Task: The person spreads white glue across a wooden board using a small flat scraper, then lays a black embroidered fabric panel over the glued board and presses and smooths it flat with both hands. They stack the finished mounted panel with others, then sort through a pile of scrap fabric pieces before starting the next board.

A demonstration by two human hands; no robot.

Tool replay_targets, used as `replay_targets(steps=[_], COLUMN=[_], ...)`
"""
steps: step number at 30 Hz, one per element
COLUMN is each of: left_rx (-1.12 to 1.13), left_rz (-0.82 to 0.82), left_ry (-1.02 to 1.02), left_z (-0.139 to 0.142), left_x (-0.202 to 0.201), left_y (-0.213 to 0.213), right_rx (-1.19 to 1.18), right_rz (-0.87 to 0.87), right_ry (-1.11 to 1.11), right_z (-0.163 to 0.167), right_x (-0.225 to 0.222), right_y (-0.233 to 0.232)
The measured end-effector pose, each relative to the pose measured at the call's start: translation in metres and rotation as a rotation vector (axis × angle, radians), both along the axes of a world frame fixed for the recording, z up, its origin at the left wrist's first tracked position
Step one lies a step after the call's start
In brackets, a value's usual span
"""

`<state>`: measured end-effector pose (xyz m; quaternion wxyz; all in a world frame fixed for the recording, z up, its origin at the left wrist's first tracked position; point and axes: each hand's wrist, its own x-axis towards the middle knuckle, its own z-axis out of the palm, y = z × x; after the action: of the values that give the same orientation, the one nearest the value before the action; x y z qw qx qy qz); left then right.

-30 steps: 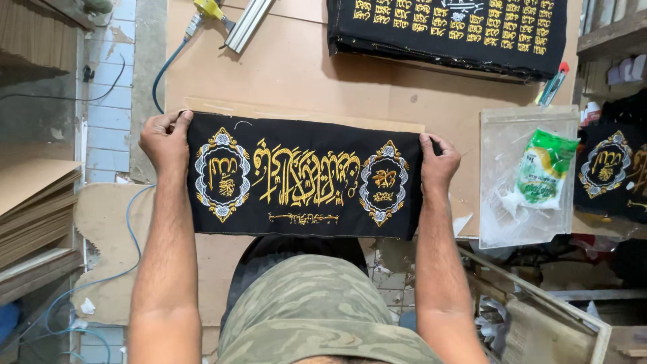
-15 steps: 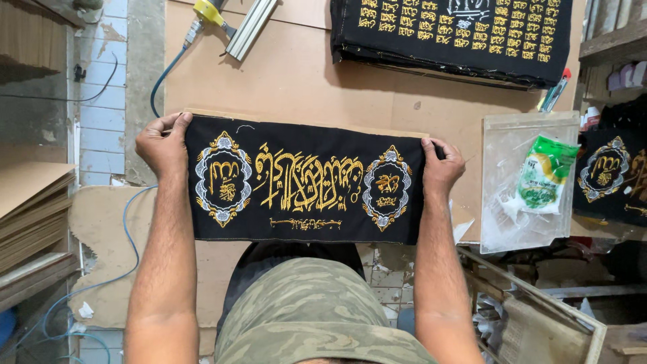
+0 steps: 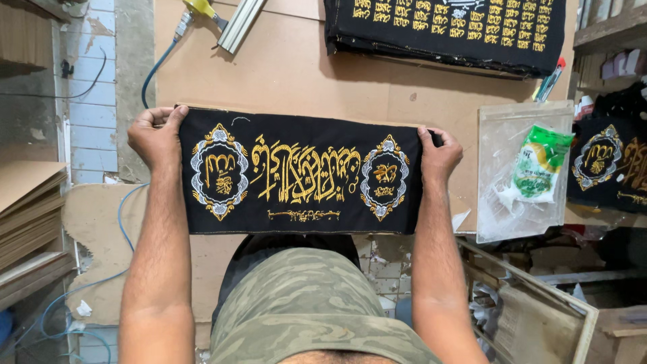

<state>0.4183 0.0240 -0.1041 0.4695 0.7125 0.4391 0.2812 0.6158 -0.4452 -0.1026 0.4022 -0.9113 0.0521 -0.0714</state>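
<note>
1. Far left: a stack of brown boards (image 3: 27,216) sits beside the bench's left edge. A blue cable (image 3: 128,222) trails down past that edge.
2. Top left corner of the bench (image 3: 303,74): a tool with a yellow fitting (image 3: 195,10) and a grey metal bar (image 3: 239,27) lie touching the brown board surface.
3. Left hand (image 3: 153,138): closed in a pinch on the upper left corner of the black cloth (image 3: 303,222). The thumb lies on top of the cloth; the fingers curl at its edge.
4. The black cloth is a long strip, stretched flat between both hands along the bench's near edge. Its lower portion hangs over that edge, above the person's lap. It carries gold stitching in the middle and a gold and silver medallion near each end.
5. Right hand (image 3: 439,156): closed in a pinch on the upper right corner of the same cloth, thumb on top.
6. Top edge of the bench, centre to right: a pile of black cloths with rows of gold stitching (image 3: 445,30) lies well apart from the held strip.
7. Right edge of the bench: a clear plastic bag (image 3: 499,202) holds a green and white packet (image 3: 539,165). A pen (image 3: 549,79) lies just above the bag.
8. Far right: another black cloth with gold stitching (image 3: 606,165) lies off the bench.
</note>
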Motion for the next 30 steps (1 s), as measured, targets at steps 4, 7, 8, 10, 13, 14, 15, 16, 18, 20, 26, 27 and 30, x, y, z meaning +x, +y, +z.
replay_targets(steps=[4, 7, 8, 10, 13, 14, 15, 16, 18, 20, 26, 27, 30], left_rx=[-0.009, 0.101, 0.039, -0.063, 0.024, 0.068, 0.111, 0.154, 0.204, 0.261, 0.254, 0.236, 0.21], left_rz=[-0.016, -0.053, -0.075, -0.103, -0.087, -0.09, -0.095, -0.102, -0.068, -0.055, -0.062, -0.062, -0.067], left_ry=[0.049, 0.091, 0.025, -0.133, -0.077, -0.06, -0.044, -0.03, -0.014, -0.014, 0.004, 0.015, 0.043], left_z=[-0.004, -0.005, -0.006, -0.004, -0.002, -0.001, 0.001, 0.002, 0.003, 0.003, 0.002, 0.003, 0.007], left_x=[-0.003, -0.005, -0.007, -0.005, -0.004, -0.005, -0.005, -0.006, -0.006, -0.007, -0.008, -0.008, -0.008], left_y=[0.002, 0.004, 0.001, 0.0, -0.005, -0.006, -0.008, -0.01, -0.013, -0.015, -0.013, -0.012, -0.01], right_rx=[-0.033, 0.014, 0.008, 0.024, 0.045, 0.04, 0.034, 0.02, -0.008, -0.02, -0.03, -0.032, 0.003], right_rz=[0.029, 0.029, 0.044, 0.09, 0.122, 0.1, 0.076, 0.098, 0.14, 0.157, 0.15, 0.15, 0.137], right_ry=[-0.024, 0.008, 0.013, -0.032, -0.118, -0.119, -0.12, -0.159, -0.245, -0.255, -0.25, -0.249, -0.198], right_z=[0.0, 0.0, 0.001, -0.001, -0.002, -0.002, -0.002, -0.002, -0.002, -0.002, -0.002, -0.002, 0.0], right_x=[-0.002, -0.002, -0.003, -0.004, -0.007, -0.008, -0.01, -0.01, -0.011, -0.012, -0.01, -0.009, -0.008], right_y=[-0.005, -0.008, -0.009, -0.008, -0.005, -0.004, -0.002, -0.002, -0.001, -0.001, 0.0, 0.001, 0.003])
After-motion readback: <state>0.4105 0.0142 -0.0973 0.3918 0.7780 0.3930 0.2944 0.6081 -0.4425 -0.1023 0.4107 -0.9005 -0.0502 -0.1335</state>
